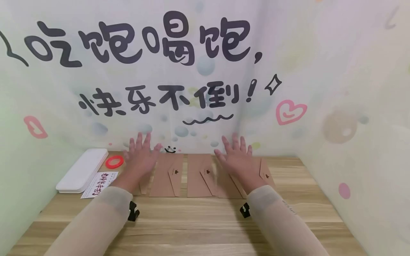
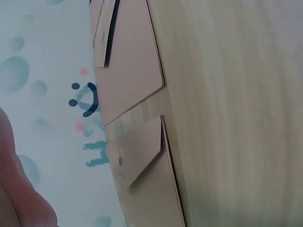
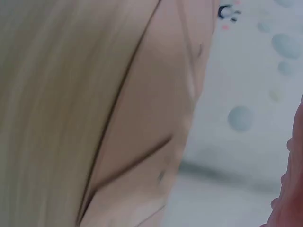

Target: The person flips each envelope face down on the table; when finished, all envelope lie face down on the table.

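Several brown paper envelopes with pointed flaps lie in a row along the back of the table. In the head view, one envelope (image 1: 163, 174) lies left of centre and another envelope (image 1: 198, 174) is beside it. My left hand (image 1: 141, 158) is over the left end of the row, fingers spread and holding nothing. Over the right end is my right hand (image 1: 238, 160), also spread and holding nothing, partly covering an envelope (image 1: 264, 170). Both wrist views catch only an edge of the left hand (image 2: 21, 189) and right hand (image 3: 289, 189), apart from the envelopes seen there.
A white case (image 1: 83, 170) stands at the table's back left. Next to it are a red ring (image 1: 114, 162) and a white card (image 1: 99, 185) with dark red handwriting. A printed cloth wall (image 1: 192, 78) closes off the back, with more walls at both sides.
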`<state>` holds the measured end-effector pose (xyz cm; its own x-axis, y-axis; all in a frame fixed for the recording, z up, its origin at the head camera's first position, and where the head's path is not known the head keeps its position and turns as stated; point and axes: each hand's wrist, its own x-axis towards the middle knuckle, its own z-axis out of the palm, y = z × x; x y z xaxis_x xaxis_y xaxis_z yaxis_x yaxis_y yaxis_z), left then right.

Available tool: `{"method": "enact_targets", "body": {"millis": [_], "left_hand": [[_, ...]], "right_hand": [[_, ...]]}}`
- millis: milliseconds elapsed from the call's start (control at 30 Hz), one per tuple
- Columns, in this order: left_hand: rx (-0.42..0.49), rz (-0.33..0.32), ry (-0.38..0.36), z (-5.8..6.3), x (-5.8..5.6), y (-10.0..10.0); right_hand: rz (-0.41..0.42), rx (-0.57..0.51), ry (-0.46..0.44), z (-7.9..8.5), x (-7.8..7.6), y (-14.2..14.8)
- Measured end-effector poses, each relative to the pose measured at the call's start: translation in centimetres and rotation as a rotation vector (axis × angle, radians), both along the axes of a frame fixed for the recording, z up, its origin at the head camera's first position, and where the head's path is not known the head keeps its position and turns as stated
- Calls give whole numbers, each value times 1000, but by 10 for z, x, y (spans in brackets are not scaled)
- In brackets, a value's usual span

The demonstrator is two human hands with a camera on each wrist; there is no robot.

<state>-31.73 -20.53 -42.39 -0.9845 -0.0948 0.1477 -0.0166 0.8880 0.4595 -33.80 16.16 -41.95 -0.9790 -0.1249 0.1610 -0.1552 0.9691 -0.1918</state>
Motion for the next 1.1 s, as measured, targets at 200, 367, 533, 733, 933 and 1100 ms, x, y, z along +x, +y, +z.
{"method": "enact_targets", "body": {"millis": [200, 367, 533, 733, 933, 1100], "left_hand": [[117, -8, -28, 4, 6, -15], [223, -35, -79, 3, 9, -35], [337, -65, -157, 2, 14, -56], [374, -113, -170, -2, 27, -80], [404, -52, -269, -10, 44, -90], [468, -42, -290, -15, 46, -96]], "right_hand": [[67, -24, 16, 4, 6, -35], [188, -137, -34, 9, 15, -67], [332, -320, -134, 7, 21, -99], [348, -673, -303, -2, 35, -143], [326, -990, -409, -20, 45, -187], [325, -1146, -487, -28, 50, -213]]}}
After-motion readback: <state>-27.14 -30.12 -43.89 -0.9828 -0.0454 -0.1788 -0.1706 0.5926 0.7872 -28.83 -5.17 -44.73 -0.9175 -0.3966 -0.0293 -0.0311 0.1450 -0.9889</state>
